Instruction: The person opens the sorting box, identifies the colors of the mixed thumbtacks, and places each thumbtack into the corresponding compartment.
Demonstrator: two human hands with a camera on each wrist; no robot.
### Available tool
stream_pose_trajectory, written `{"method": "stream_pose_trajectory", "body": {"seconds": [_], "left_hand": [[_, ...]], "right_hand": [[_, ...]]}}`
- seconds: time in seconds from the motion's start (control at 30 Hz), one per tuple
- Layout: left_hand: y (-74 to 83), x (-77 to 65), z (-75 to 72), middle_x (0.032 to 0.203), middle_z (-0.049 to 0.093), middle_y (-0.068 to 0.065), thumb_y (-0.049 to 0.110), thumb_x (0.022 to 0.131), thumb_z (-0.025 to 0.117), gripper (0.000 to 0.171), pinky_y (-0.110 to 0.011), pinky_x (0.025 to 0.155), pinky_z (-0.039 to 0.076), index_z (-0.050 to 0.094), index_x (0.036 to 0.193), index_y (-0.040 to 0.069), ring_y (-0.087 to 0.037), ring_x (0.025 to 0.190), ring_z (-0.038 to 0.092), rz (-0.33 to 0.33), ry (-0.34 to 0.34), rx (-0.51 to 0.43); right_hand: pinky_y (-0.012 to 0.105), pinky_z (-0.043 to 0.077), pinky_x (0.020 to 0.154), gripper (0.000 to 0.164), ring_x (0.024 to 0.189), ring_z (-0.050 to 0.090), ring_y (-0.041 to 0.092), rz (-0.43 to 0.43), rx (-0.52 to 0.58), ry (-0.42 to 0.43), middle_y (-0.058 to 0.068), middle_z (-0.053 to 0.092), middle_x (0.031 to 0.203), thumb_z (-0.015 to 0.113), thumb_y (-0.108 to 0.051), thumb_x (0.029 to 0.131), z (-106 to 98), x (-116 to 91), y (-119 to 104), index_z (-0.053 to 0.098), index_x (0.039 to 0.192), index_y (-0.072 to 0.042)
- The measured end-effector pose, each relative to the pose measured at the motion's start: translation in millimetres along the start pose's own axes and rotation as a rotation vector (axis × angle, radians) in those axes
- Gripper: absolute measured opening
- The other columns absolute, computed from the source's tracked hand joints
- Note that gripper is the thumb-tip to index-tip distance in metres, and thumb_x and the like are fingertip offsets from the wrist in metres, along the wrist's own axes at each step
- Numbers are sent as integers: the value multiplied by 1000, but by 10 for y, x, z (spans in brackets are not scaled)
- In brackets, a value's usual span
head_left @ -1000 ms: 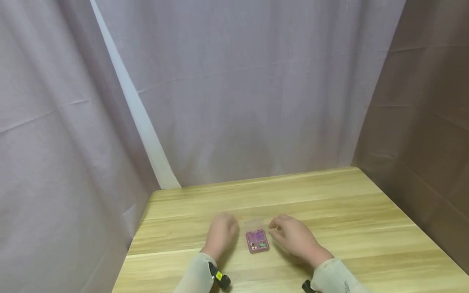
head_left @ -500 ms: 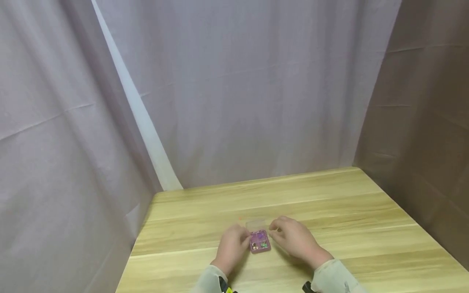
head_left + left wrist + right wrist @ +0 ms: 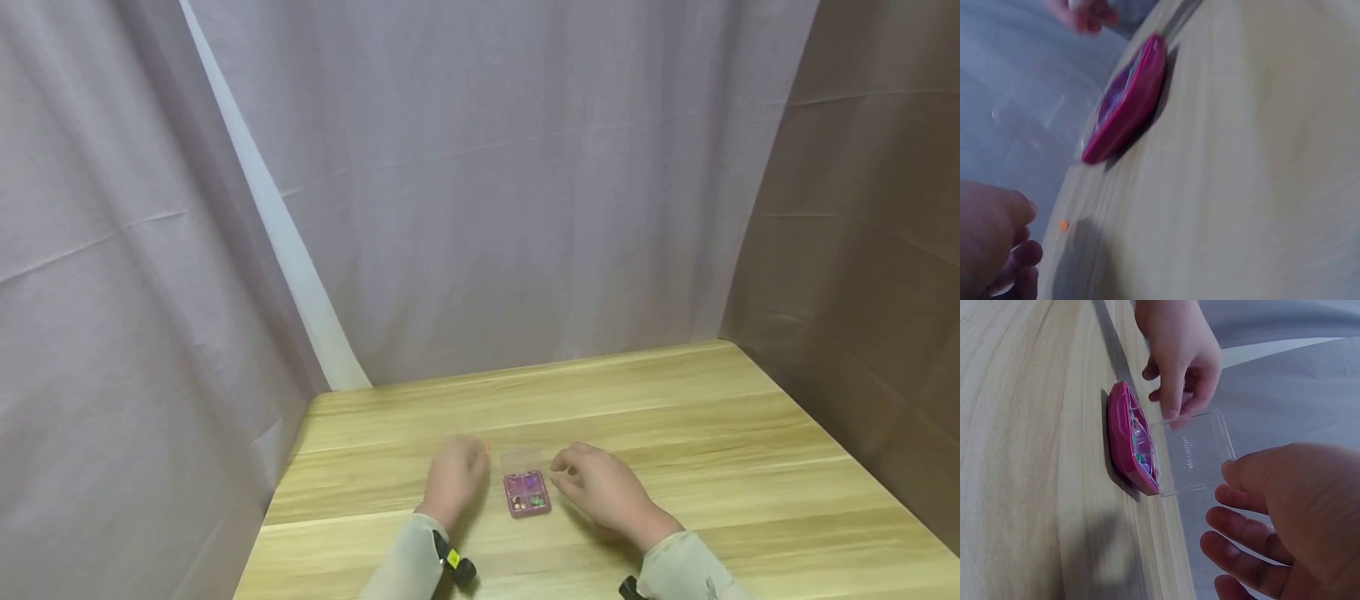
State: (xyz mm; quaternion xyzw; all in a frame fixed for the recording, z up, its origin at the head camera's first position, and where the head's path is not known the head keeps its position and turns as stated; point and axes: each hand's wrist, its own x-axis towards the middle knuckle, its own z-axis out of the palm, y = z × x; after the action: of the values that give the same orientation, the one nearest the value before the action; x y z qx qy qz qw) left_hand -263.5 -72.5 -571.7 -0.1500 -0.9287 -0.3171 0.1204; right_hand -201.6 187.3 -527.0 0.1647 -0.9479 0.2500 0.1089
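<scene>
A small pink pill-case-like box (image 3: 527, 512) with several compartments lies on the table, its clear lid (image 3: 1194, 453) swung up at the far side. Purple, green and gold-and-dark small pieces show in the compartments. Left of the box is my left hand (image 3: 454, 479), its fingers loosely bent. A tiny orange piece (image 3: 1064, 224) lies on the wood just beyond its fingertips. My right hand (image 3: 600, 487) stays at the box's right, thumb and fingers bent with a gap between them. In the right wrist view its thumb tip overlaps the lid's corner; contact is unclear.
The wooden table (image 3: 675, 417) runs back to grey curtains (image 3: 487, 208), with a pale strip showing between them at the left. A brownish curtain (image 3: 862, 250) hangs along the right side. A black wrist camera (image 3: 459, 568) sits at the left cuff.
My left hand moved in to the box's left edge, then back out left and forward to the orange piece. The box shifted slightly right, then back left. My right hand stayed nearly still.
</scene>
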Motion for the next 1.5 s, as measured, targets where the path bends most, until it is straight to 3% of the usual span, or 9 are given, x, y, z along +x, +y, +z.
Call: {"method": "stream_pose_trajectory", "body": {"seconds": [0.13, 0.27, 0.6, 0.73, 0.93, 1.13, 1.27, 1.5], "left_hand": [[-97, 156, 18, 107, 69, -6, 26, 96, 60, 24, -47, 90, 54, 70, 111, 11, -23, 101, 59, 34, -47, 83], [-160, 241, 76, 103, 71, -5, 21, 93, 63, 20, -45, 90, 54, 72, 108, 10, -21, 98, 59, 76, -77, 139], [-206, 254, 146, 86, 66, 2, 15, 91, 64, 11, -38, 78, 54, 75, 91, 14, -13, 82, 54, 91, -96, 166], [-176, 188, 103, 82, 65, 2, 15, 90, 64, 9, -40, 76, 54, 71, 86, 14, -15, 80, 56, 83, -74, 116], [-46, -57, -5, 99, 71, -3, 21, 92, 64, 13, -47, 87, 54, 70, 102, 15, -19, 94, 61, 11, -24, -48], [140, -275, -38, 89, 65, 8, 23, 90, 66, 4, -36, 73, 56, 67, 94, 21, -9, 81, 58, 1, -19, -172], [247, -324, 19, 87, 64, 12, 25, 91, 68, 4, -32, 70, 55, 68, 93, 21, -5, 78, 57, -8, -56, -189], [302, -347, 155, 94, 66, 11, 22, 89, 70, 9, -31, 77, 57, 72, 98, 22, -3, 84, 56, 43, -97, -97]], "right_hand": [[39, 58, 76, 14, 83, 62, 7, 13, 14, -10, -11, 69, 96, 71, -30, 88, 5, -15, -21, 72, 101, -24], [39, 58, 77, 15, 84, 63, 8, 18, 21, -21, -11, 69, 97, 71, -31, 88, 13, -34, -42, 72, 101, -24], [40, 58, 78, 15, 85, 64, 11, 15, 22, -11, -10, 70, 98, 71, -30, 88, 38, -52, -30, 72, 101, -23], [40, 58, 78, 15, 85, 64, 12, 3, 22, -4, -10, 71, 98, 72, -29, 87, 43, -54, -16, 72, 101, -22], [40, 58, 79, 16, 85, 64, 11, 9, 16, -5, -10, 70, 99, 71, -31, 88, 29, -38, 6, 72, 101, -24], [38, 58, 78, 16, 84, 62, 8, 5, 0, 0, -10, 70, 98, 72, -32, 87, -3, -2, 27, 71, 102, -24], [38, 58, 77, 16, 84, 63, 8, 4, -8, -1, -10, 70, 97, 72, -32, 87, -10, 14, 36, 71, 102, -24], [36, 58, 75, 16, 82, 61, 5, 20, 2, -17, -12, 69, 95, 73, -33, 86, 26, -9, 37, 71, 100, -25]]}}
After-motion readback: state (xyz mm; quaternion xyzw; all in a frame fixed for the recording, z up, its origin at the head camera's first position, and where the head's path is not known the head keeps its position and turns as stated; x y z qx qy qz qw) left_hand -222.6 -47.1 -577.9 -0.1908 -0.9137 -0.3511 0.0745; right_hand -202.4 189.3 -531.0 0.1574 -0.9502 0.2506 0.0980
